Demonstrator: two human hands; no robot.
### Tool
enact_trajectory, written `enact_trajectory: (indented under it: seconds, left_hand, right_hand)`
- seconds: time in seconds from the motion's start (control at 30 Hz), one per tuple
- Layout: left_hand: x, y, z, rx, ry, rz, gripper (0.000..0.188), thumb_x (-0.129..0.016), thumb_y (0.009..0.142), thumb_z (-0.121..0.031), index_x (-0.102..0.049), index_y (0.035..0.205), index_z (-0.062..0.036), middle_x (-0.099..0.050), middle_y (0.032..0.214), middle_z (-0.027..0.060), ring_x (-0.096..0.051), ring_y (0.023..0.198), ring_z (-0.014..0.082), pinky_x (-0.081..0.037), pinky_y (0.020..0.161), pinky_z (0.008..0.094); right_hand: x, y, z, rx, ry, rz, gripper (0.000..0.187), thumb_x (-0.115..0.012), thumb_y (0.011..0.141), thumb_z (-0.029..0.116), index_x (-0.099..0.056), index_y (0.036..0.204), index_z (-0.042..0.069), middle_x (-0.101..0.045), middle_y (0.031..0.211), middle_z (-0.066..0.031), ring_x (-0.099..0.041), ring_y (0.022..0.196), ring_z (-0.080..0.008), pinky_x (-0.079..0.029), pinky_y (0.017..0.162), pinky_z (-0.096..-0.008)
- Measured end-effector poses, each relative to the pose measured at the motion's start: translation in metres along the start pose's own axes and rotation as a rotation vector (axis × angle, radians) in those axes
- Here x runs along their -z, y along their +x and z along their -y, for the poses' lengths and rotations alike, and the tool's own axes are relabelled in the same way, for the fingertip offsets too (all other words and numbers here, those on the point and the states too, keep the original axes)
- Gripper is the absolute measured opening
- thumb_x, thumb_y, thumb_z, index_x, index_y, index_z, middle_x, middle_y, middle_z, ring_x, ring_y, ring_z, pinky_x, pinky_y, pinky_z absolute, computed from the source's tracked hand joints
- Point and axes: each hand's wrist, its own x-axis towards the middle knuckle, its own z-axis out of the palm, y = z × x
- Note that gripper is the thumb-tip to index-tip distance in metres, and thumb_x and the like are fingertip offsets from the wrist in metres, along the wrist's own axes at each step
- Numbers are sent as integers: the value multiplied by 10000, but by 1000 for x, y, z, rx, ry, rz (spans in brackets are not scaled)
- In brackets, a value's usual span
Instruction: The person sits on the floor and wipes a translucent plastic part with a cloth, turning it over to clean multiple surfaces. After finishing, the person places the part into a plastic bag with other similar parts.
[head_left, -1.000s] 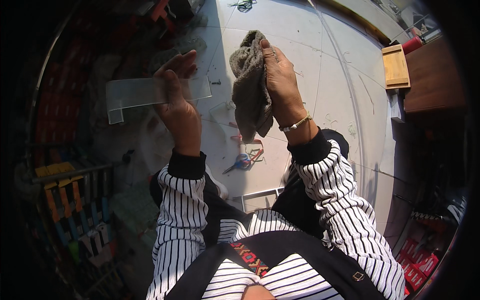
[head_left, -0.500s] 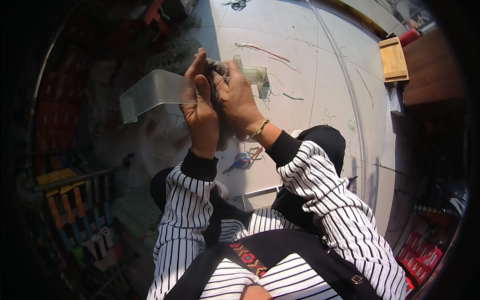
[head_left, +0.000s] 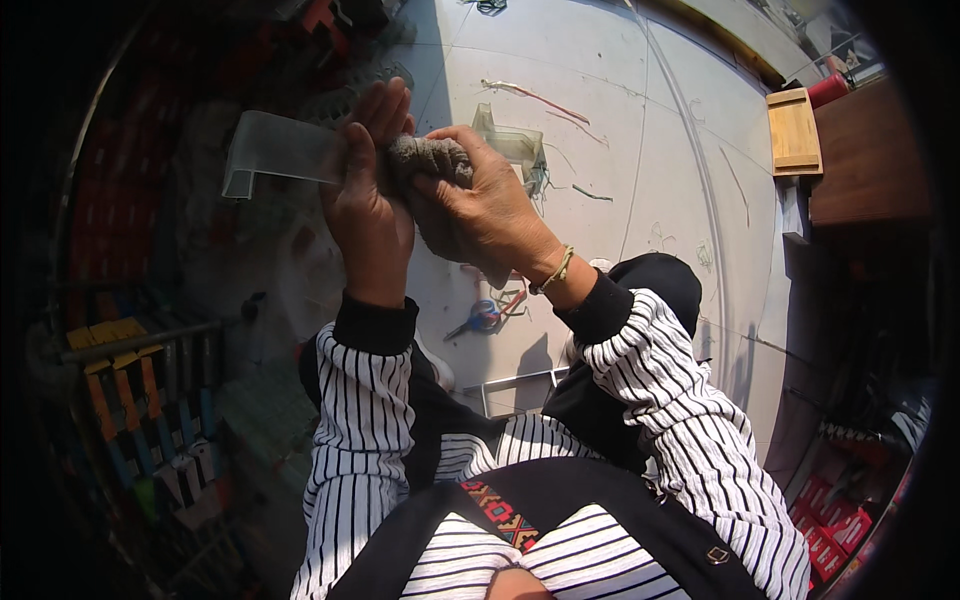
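My left hand (head_left: 368,205) holds a clear, bent plastic piece (head_left: 283,146) between thumb and fingers. The piece sticks out to the left, and its far end folds downward. A crumpled grey cloth (head_left: 430,160) is bunched in my right hand (head_left: 497,205), its lower part hanging below the palm. The cloth lies against the left palm, hiding where the plastic ends there. Beyond my right hand, another clear plastic piece (head_left: 512,142) rests on the floor.
Blue-and-red-handled cutters (head_left: 485,316) lie on the tiled floor (head_left: 590,220) near my feet. Wire scraps (head_left: 540,98) are scattered further off. At the right is a small wooden stool (head_left: 794,130); at the left, a rack of coloured tools (head_left: 140,400).
My hands have drawn slightly apart, the right one moving right with the cloth. The left hand has shifted left and turned, and the plastic piece now tilts differently.
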Motion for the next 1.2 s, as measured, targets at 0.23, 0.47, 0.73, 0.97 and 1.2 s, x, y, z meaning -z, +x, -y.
enact_trajectory:
  seconds: [0.23, 0.47, 0.73, 0.97, 1.2]
  left_hand:
    - [-11, -5, 11, 66, -81, 18, 383, -401, 1011, -230, -485, 1283, 26, -555, 1278, 170, -520, 1210, 230, -365, 1056, 341]
    - [3, 4, 0, 56, 6, -125, 393, -448, 998, -255, -499, 1245, 47, -575, 1242, 166, -537, 1185, 228, -397, 1029, 342]
    - [-2, -4, 14, 175, -246, -49, 414, -427, 1001, -264, -485, 1254, 58, -577, 1232, 183, -532, 1187, 263, -379, 1049, 366]
    - [4, 1, 12, 138, -170, -119, 424, -413, 1005, -263, -453, 1281, 56, -561, 1251, 204, -524, 1195, 273, -370, 1054, 385]
    - [1, 1, 9, 309, -415, -99, 434, -417, 1003, -268, -445, 1278, 66, -559, 1247, 214, -543, 1174, 283, -377, 1050, 385]
  right_hand:
    - [7, 15, -18, 30, -146, -228, 251, -622, 899, 165, -549, 1053, -20, -663, 897, -120, -638, 792, -159, -518, 706, -288]
    - [27, 12, 1, -236, 426, -11, 329, -653, 884, 162, -543, 1123, -36, -652, 931, -97, -631, 770, -130, -531, 655, -252]
    - [11, 18, -13, -125, -91, -93, 249, -624, 856, 64, -541, 1077, -13, -644, 947, -115, -619, 861, -147, -516, 756, -272]
    - [16, 5, 1, -101, -6, 78, 276, -669, 808, 81, -533, 1022, -28, -654, 920, -164, -639, 857, -212, -512, 779, -322]
    - [20, 25, -23, -15, -135, -161, 283, -627, 862, 58, -525, 1112, -29, -658, 977, -126, -641, 840, -162, -533, 738, -275]
